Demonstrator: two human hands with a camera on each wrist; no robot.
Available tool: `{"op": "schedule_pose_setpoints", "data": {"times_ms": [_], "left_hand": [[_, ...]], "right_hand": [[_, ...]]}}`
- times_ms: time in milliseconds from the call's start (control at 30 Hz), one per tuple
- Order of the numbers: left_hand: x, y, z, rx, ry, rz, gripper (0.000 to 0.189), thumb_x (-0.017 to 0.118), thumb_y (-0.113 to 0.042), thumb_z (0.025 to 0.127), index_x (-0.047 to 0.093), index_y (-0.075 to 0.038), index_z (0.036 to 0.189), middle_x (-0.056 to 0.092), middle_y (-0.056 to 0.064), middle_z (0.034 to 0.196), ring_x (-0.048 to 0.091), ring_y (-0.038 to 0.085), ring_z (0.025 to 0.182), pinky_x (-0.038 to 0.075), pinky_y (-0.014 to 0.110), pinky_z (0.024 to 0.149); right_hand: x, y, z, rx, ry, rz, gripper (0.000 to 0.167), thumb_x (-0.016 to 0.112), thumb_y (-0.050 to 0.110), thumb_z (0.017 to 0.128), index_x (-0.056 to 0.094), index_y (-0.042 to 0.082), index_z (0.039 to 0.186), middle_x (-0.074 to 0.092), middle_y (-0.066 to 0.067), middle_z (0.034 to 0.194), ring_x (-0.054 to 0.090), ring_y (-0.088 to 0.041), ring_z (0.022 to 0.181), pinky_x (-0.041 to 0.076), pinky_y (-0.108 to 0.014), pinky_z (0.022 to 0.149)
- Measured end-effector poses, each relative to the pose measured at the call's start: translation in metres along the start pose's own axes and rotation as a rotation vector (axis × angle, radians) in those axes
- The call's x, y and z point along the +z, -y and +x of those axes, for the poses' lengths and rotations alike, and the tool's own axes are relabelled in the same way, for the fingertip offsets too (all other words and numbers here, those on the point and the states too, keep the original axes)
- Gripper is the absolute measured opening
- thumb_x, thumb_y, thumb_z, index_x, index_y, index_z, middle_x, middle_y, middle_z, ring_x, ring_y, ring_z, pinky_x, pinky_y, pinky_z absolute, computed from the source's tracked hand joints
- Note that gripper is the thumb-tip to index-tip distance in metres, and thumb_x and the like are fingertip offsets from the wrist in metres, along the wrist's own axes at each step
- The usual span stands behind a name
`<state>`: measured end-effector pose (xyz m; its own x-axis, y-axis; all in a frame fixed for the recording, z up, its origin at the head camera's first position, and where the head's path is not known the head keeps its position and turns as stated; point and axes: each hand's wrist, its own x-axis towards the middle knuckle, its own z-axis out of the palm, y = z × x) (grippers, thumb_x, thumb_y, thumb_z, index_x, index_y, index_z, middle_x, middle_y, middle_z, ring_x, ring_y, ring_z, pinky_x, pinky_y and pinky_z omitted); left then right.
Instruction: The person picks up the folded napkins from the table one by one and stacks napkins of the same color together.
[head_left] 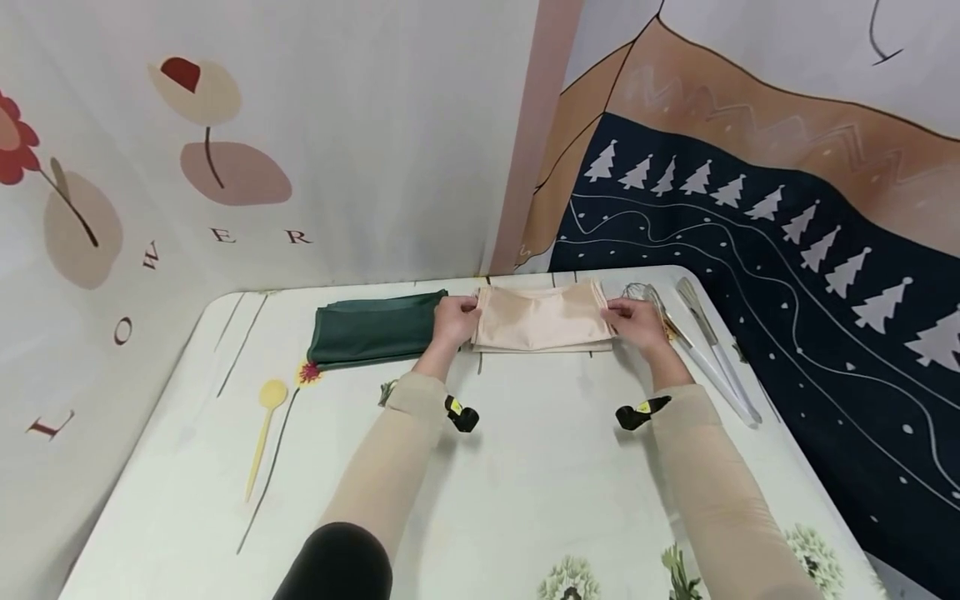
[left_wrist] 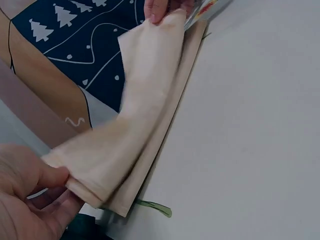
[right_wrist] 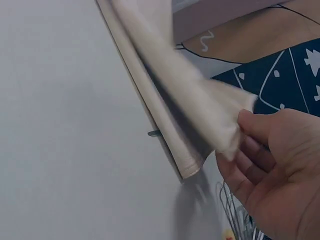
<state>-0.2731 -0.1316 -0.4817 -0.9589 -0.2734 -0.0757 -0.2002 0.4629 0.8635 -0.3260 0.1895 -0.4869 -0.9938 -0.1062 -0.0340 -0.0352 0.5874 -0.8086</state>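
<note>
A folded cream satin cloth (head_left: pixel 538 321) lies at the back of the table, its upper layers lifted off the lower one. My left hand (head_left: pixel 454 322) pinches its left end between thumb and fingers, as the left wrist view shows at the cloth's corner (left_wrist: pixel 95 175). At the opposite end my right hand (head_left: pixel 636 323) pinches the layers too; in the right wrist view the thumb (right_wrist: pixel 255 125) presses on the cloth's edge (right_wrist: pixel 220 125). Just left of my left hand lies a folded dark green cloth (head_left: pixel 375 329).
A whisk (head_left: pixel 639 291) and long-handled utensils (head_left: pixel 720 350) lie along the right edge, beside my right hand. A yellow spoon (head_left: pixel 267 425) rests at the left on the white flower-printed table cover (head_left: pixel 540 467). Printed curtains (head_left: pixel 375 167) hang behind.
</note>
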Motion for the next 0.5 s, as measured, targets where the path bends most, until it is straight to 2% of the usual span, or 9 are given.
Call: {"op": "schedule_pose_setpoints", "data": {"times_ms": [100,200,333,500], "left_hand": [[-0.003,-0.003,-0.002,0.015,-0.013,0.006,0.026,0.061,-0.006,0.1,0.071,0.0,0.124,0.07,0.017,0.117,0.065,0.029,0.108,0.056,0.04,0.088],[-0.008,-0.008,-0.006,0.027,-0.018,0.006,0.028,0.06,-0.008,0.102,0.068,0.0,0.127,0.068,0.016,0.12,0.064,0.03,0.111,0.056,0.04,0.089],[-0.012,-0.01,-0.015,0.061,-0.007,0.008,0.03,0.059,-0.011,0.103,0.066,0.001,0.129,0.068,0.015,0.122,0.064,0.03,0.113,0.056,0.039,0.09],[-0.019,-0.004,-0.033,0.113,0.023,0.03,0.029,0.06,-0.011,0.102,0.067,0.0,0.128,0.07,0.015,0.119,0.065,0.029,0.111,0.055,0.04,0.092]], "right_hand": [[-0.004,0.001,0.0,-0.026,-0.011,-0.063,0.034,0.058,0.017,0.104,0.065,-0.006,0.127,0.066,-0.026,0.121,0.064,-0.034,0.105,0.055,-0.034,0.082],[-0.007,0.006,-0.002,-0.064,-0.034,-0.078,0.035,0.057,0.015,0.104,0.063,-0.009,0.128,0.064,-0.028,0.125,0.062,-0.041,0.115,0.051,-0.049,0.096],[-0.007,0.011,-0.01,-0.107,-0.052,-0.07,0.036,0.059,0.017,0.102,0.063,-0.008,0.128,0.065,-0.027,0.125,0.061,-0.042,0.117,0.051,-0.051,0.097],[0.002,0.011,-0.03,-0.148,-0.025,-0.037,0.037,0.061,0.02,0.102,0.064,-0.006,0.128,0.067,-0.025,0.123,0.063,-0.041,0.115,0.053,-0.05,0.094]]}}
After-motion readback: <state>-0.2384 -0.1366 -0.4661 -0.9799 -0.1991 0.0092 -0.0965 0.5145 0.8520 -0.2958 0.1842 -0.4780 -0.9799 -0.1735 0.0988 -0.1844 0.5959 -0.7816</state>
